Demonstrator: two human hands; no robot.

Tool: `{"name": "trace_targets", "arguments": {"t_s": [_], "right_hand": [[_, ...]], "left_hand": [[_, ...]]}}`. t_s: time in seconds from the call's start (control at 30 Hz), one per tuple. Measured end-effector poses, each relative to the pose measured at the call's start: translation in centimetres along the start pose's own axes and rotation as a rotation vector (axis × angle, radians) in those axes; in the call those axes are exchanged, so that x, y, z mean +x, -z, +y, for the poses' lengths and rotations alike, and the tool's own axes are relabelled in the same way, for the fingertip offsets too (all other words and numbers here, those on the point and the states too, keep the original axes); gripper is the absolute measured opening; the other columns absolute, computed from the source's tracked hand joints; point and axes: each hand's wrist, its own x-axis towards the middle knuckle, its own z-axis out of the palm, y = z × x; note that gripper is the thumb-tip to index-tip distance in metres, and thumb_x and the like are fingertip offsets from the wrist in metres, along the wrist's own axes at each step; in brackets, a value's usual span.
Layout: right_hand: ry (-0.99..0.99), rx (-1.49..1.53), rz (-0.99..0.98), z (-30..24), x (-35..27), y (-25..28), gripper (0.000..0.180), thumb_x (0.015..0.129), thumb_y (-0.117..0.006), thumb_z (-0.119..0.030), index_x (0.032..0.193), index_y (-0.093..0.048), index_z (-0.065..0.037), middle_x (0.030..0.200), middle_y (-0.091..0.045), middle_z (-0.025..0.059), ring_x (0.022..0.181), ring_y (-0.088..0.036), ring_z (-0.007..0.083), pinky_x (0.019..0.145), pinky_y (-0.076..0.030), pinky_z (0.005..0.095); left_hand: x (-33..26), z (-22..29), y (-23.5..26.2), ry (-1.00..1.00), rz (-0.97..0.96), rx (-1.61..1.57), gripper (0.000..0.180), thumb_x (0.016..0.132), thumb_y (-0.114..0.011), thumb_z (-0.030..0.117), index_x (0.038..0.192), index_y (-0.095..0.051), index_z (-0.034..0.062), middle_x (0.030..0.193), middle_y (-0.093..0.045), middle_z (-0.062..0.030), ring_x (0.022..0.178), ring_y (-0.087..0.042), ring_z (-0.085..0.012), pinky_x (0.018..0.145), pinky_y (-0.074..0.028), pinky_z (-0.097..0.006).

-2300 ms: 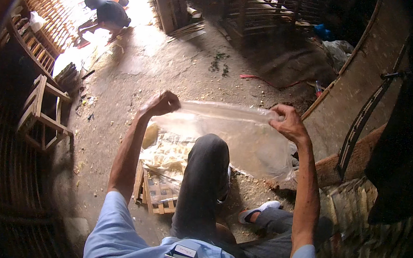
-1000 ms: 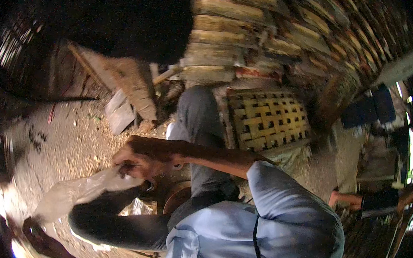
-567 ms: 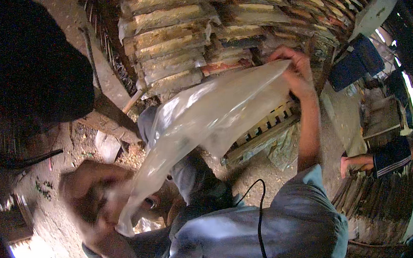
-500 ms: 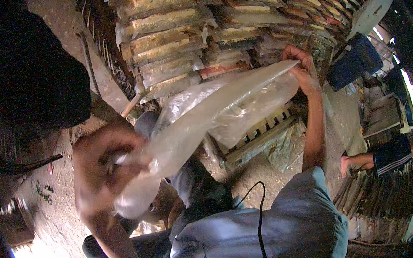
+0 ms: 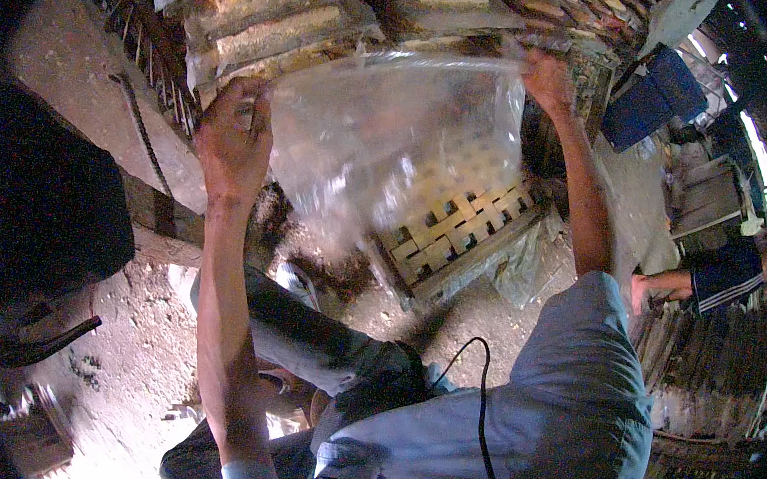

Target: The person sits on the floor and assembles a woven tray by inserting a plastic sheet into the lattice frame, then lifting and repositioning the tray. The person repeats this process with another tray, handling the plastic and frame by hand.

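I hold a large clear plastic bag (image 5: 383, 139) stretched out in front of me by its upper edge. My left hand (image 5: 233, 140) grips the bag's left corner and my right hand (image 5: 548, 79) grips its right corner, higher and farther away. The bag hangs down between them, crinkled and see-through. Behind and below it lies a woven bamboo lattice panel (image 5: 452, 236) on the dirt floor. My legs in grey trousers (image 5: 311, 343) and my light blue shirt (image 5: 559, 419) fill the lower part of the view.
Stacks of woven bamboo mats (image 5: 276, 7) rise behind the bag. A blue container (image 5: 656, 99) stands at the upper right. Another person's arm in a dark striped sleeve (image 5: 718, 273) reaches in at the right. A black cable (image 5: 479, 403) runs over my shirt. A dark mass (image 5: 31, 200) sits at the left.
My view has swung away from the open yard to the mat stacks. The bag, bunched and slanting between my hands half a second ago, is now spread wide; my left hand has risen.
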Motion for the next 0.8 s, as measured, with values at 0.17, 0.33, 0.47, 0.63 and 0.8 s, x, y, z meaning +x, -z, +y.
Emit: {"name": "trace_targets", "arguments": {"t_s": [0.17,0.33,0.47,0.63,0.8], "right_hand": [[0.206,-0.09,0.406,3.1,-4.4,0.0,0.04,0.074,-0.078,-0.016,0.113,-0.07,-0.011,0.124,-0.067,0.0198,0.124,-0.058,0.0387,0.101,-0.05,0.0492],[0.094,-0.265,0.174,10.3,-11.7,-7.9,0.049,0.074,-0.078,-0.016,0.12,-0.066,-0.005,0.126,-0.064,0.0245,0.122,-0.056,0.0434,0.101,-0.049,0.049],[-0.09,-0.052,-0.133,14.0,-16.9,-14.3,0.064,0.076,-0.073,-0.018,0.137,-0.058,-0.004,0.131,-0.061,0.0265,0.11,-0.063,0.0408,0.096,-0.05,0.0534],[-0.27,0.053,-0.334,13.0,-23.5,-18.4,0.066,0.078,-0.071,-0.022,0.139,-0.055,-0.004,0.135,-0.057,0.0265,0.114,-0.06,0.0413,0.098,-0.048,0.0539],[-0.339,0.05,-0.384,12.6,-25.4,-19.3,0.068,0.08,-0.069,-0.026,0.142,-0.051,-0.005,0.138,-0.052,0.0266,0.118,-0.056,0.0418,0.1,-0.046,0.0545]], "left_hand": [[-4.1,3.5,0.1,-0.078,0.035,-0.087,0.014,0.088,-0.069,0.003,0.101,-0.072,0.0082,0.101,-0.074,-0.0137,0.09,-0.073,-0.0315,0.082,-0.057,-0.039],[-11.6,3.7,-6.0,-0.075,-0.245,0.114,0.013,0.086,-0.073,0.016,0.097,-0.076,0.0109,0.099,-0.076,-0.0117,0.092,-0.072,-0.0333,0.089,-0.056,-0.042],[-19.0,3.7,-11.1,-0.052,-0.519,0.255,0.015,0.085,-0.066,0.02,0.097,-0.074,0.0152,0.09,-0.069,-0.0155,0.09,-0.066,-0.0343,0.087,-0.052,-0.05],[-26.6,2.8,-14.9,-0.171,-0.49,0.478,0.013,0.087,-0.064,0.023,0.096,-0.07,0.0163,0.081,-0.06,-0.0078,0.076,-0.062,-0.0283,0.075,-0.052,-0.05],[-34.1,-1.6,-19.6,-0.204,-0.571,0.226,0.015,0.087,-0.062,0.022,0.098,-0.07,0.0158,0.11,-0.067,-0.0167,0.087,-0.064,-0.0307,0.078,-0.054,-0.05]]}}
